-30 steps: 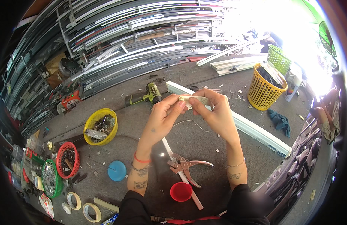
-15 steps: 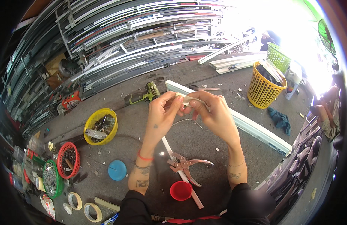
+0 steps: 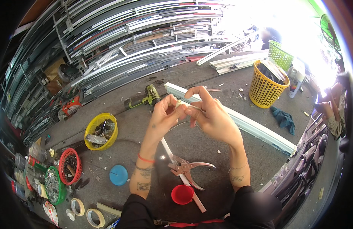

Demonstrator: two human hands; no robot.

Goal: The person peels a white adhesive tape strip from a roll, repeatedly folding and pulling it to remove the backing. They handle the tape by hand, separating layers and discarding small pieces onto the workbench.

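Note:
My left hand (image 3: 164,115) pinches a small pale strip (image 3: 179,103), thin like a bit of masking tape, between thumb and fingers. Against it presses the thumb of my right hand (image 3: 218,124), its index finger lifted and bent; whether that hand also grips the strip is partly hidden. Behind both hands lies a long white profile (image 3: 256,130), running down to the right. Below them, red-handled cutters (image 3: 188,168) rest across a narrow white strip (image 3: 197,199), next to a small red cup (image 3: 182,194). A green-and-black cordless drill (image 3: 146,98) lies beyond my left hand.
At left stand a yellow basket (image 3: 87,134), a red basket (image 3: 61,168) and a green basket (image 3: 49,191) of small parts. Tape rolls (image 3: 95,218) and a blue disc (image 3: 118,175) lie nearer. A tall yellow basket (image 3: 260,89) and dark cloth (image 3: 283,120) are at right.
The pale strip stretched between both hands before; now only a small bit shows at the left fingertips. My right index finger has lifted away. The view has shifted slightly.

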